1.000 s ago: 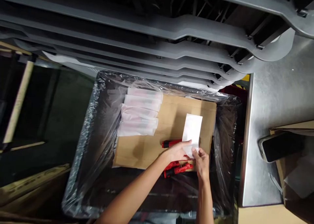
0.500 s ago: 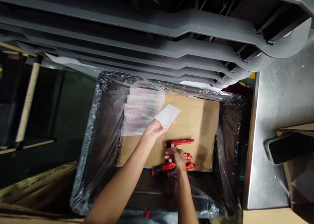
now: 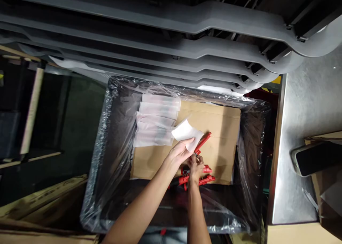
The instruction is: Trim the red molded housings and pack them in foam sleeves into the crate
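My left hand (image 3: 182, 150) is closed on a small white foam pouch (image 3: 185, 130), held above the cardboard sheet (image 3: 208, 119). Just below it, my right hand (image 3: 196, 166) grips a red plastic part (image 3: 203, 142), which tilts up to the right beside the pouch. The part's lower end is hidden by my fingers. Several more red and black parts (image 3: 207, 180) lie under and around my right wrist, at the near edge of the cardboard. On the left of the sheet, several wrapped pieces (image 3: 157, 121) lie in a column, reddish shapes showing faintly through their white sleeves.
A dark bin lined with clear plastic film (image 3: 97, 158) surrounds the cardboard. Stacked grey plastic panels (image 3: 171, 46) overhang its far side. To the right are a metal table (image 3: 296, 112), a phone (image 3: 315, 158) and a cardboard box (image 3: 327, 187).
My right hand has picked up a red part from the cardboard and tilted it upward. My left hand has moved right and nearer with the pouch, bringing the two close together.
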`<state>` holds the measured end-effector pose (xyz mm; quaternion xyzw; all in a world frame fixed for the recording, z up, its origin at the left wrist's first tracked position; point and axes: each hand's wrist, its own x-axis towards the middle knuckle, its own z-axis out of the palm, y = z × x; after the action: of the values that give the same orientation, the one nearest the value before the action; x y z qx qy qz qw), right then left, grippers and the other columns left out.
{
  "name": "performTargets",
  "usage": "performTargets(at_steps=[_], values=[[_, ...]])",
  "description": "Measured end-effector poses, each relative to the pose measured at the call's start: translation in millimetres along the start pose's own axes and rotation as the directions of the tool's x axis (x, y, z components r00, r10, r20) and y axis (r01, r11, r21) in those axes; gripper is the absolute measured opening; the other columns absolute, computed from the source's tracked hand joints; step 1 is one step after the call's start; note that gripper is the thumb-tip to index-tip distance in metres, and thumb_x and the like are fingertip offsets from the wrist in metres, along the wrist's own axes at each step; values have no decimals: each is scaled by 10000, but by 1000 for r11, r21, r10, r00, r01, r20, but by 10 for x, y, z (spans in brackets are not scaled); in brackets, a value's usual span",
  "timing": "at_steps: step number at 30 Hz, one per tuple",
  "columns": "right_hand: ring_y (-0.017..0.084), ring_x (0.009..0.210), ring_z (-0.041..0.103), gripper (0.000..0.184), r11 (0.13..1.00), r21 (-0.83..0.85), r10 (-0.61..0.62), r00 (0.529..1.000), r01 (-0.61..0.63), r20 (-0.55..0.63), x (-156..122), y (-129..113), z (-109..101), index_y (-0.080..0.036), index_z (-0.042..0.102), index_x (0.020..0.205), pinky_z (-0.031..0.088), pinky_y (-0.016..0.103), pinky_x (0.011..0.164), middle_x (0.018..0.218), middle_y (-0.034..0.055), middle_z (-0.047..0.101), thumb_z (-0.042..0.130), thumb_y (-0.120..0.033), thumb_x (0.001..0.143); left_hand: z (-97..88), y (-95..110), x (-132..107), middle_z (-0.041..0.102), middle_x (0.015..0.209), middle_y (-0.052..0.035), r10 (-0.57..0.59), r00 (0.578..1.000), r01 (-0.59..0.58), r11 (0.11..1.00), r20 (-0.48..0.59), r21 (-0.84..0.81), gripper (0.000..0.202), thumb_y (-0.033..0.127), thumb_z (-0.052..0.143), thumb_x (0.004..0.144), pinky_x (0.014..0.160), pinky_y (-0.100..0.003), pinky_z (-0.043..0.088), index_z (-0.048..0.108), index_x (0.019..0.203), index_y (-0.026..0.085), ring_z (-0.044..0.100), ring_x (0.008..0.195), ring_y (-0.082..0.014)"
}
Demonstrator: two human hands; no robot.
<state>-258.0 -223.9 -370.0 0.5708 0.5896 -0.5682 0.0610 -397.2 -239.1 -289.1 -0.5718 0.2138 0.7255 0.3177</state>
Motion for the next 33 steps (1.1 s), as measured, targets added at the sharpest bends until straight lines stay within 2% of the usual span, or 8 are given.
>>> performTargets(at_steps=[4, 7, 9, 11, 14, 17, 23, 33], values=[[227, 770, 701, 531, 998, 43, -53, 996, 56, -72, -291, -145, -633, -165, 610, 926, 565, 344, 711, 838, 90, 737, 581, -675, 778, 20, -73, 87, 764, 818, -43, 179, 984, -178, 981, -7, 74, 429, -99, 545, 846, 645, -188, 600, 656, 1195, 124, 723, 643, -133], [249, 847, 696, 598, 994, -45, -109, 977, 103, -183, -576, -234, -1199, -134, 647, 1032, 545, 349, 780, 939, 120, 747, 704, -641, 719, 45, -170, 138, 754, 789, -34, 246, 969, -247, 960, 20, 134, 382, -82, 624, 810, 666, -212, 596, 681, 1126, 123, 715, 662, -138], [259, 864, 705, 587, 951, -240, -255, 931, 193, -263, -723, -285, -1476, -141, 682, 1060, 534, 344, 801, 972, 122, 755, 737, -617, 720, 52, -260, 160, 750, 785, -51, 229, 972, -235, 954, 51, 184, 329, -61, 643, 807, 664, -242, 598, 692, 1090, 100, 714, 667, -153], [258, 872, 718, 513, 829, -460, -467, 846, 317, -259, -798, -332, -1628, -154, 708, 1045, 535, 330, 795, 1000, 123, 760, 700, -598, 788, 47, -359, 171, 750, 782, -61, 195, 978, -209, 950, 80, 232, 301, -50, 657, 799, 657, -252, 593, 700, 1064, 85, 711, 664, -160], [239, 874, 725, 408, 648, -619, -668, 721, 443, -184, -784, -393, -1681, -151, 706, 1015, 543, 307, 770, 1015, 129, 758, 615, -532, 900, 16, -481, 168, 754, 765, -58, 155, 981, -182, 940, 113, 289, 301, -45, 701, 755, 673, -244, 584, 715, 1025, 88, 711, 669, -162], [238, 861, 725, 371, 591, -668, -725, 660, 453, -195, -715, -433, -1675, -145, 694, 1006, 548, 312, 755, 1004, 138, 754, 596, -495, 929, -24, -529, 156, 762, 770, -60, 122, 983, -162, 930, 137, 331, 260, -26, 723, 733, 700, -258, 588, 727, 960, 100, 721, 697, -180], [245, 864, 720, 345, 566, -691, -755, 619, 450, -216, -701, -457, -1721, -140, 681, 1017, 545, 321, 739, 1004, 149, 745, 599, -466, 938, -62, -481, 140, 763, 780, -91, 96, 988, -133, 928, 122, 348, 118, -1, 719, 756, 683, -283, 585, 715, 834, 88, 715, 671, -191], [238, 877, 707, 313, 506, -720, -795, 580, 475, -177, -692, -480, -1707, -132, 662, 1023, 537, 315, 745, 1002, 151, 731, 602, -429, 947, -24, -541, 36, 762, 809, -93, 155, 987, -161, 948, 42, 275, 92, 29, 621, 876, 708, -261, 597, 684, 929, 69, 728, 720, -165]])
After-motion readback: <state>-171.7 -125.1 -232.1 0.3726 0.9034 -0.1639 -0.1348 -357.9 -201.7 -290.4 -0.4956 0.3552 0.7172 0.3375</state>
